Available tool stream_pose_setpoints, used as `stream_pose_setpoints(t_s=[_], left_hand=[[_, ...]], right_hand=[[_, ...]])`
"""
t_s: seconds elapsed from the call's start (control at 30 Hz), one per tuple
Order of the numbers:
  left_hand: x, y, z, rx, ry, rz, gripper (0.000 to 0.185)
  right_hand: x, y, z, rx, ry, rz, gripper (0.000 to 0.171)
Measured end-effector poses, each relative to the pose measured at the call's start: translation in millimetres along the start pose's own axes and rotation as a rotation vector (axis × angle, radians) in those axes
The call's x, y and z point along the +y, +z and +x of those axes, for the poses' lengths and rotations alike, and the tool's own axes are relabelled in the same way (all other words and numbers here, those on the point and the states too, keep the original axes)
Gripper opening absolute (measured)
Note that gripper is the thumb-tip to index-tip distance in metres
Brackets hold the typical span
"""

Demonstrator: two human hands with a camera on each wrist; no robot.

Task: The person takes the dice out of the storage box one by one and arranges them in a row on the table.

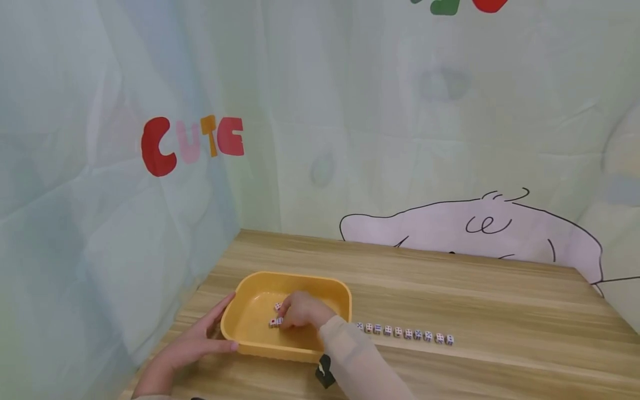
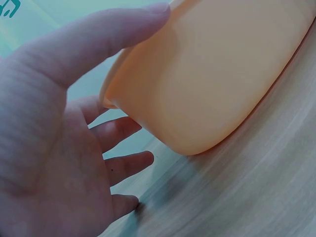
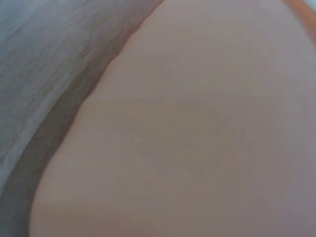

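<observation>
A yellow plastic tray point(image 1: 287, 351) sits on the wooden table with white dice point(image 1: 273, 323) on its floor. My left hand point(image 1: 197, 340) is at the tray's left end, its thumb against the rim and the other fingers spread along the outside, as the left wrist view shows. Inside the tray, my right hand point(image 1: 302, 310) reaches down with bent fingers, fingertips right at a die point(image 1: 280, 321). Another die point(image 1: 278, 306) lies just behind them. Whether the fingertips pinch a die I cannot tell. In the right wrist view, a blurred pale surface covers most of the picture.
A row of several dice point(image 1: 398, 332) runs along the wooden table point(image 1: 480, 300) to the right of the tray, starting close to its wall. Fabric with printed letters point(image 1: 230, 136) hangs at the left, and more fabric with a cartoon drawing point(image 1: 475, 228) stands behind the table.
</observation>
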State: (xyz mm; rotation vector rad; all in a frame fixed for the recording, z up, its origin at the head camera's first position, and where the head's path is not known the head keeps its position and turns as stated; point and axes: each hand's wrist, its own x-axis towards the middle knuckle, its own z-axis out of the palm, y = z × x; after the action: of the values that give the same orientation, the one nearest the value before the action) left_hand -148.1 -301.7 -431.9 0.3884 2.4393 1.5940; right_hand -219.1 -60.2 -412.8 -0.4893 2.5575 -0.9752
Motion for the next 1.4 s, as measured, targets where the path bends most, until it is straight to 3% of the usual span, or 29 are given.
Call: stream_pose_setpoints(t_s=[0.2,0.4,0.67,0.83,1.1,1.4], left_hand=[[0.2,1.7,0.7,-0.002,-0.005,0.009,0.1],[0.2,2.6,2.2,-0.013,-0.018,-0.013,0.099],[-0.9,2.7,4.4,-0.014,-0.034,-0.008,0.099],[-0.8,1.8,4.6,-0.014,-0.045,-0.022,0.099],[1.9,1.5,3.2,-0.014,-0.046,-0.005,0.1],[0.6,0.6,3.4,-0.01,-0.005,-0.012,0.099]], right_hand=[[1,-14,-12,0.052,-0.102,-0.057,0.009],[5,-44,-39,0.085,-0.179,-0.045,0.012],[42,-88,-85,0.15,-0.275,0.019,0.015],[80,-118,-116,0.213,-0.265,0.041,0.018],[142,-161,-165,0.293,-0.126,0.093,0.028],[203,-177,-199,0.309,-0.055,0.06,0.032]])
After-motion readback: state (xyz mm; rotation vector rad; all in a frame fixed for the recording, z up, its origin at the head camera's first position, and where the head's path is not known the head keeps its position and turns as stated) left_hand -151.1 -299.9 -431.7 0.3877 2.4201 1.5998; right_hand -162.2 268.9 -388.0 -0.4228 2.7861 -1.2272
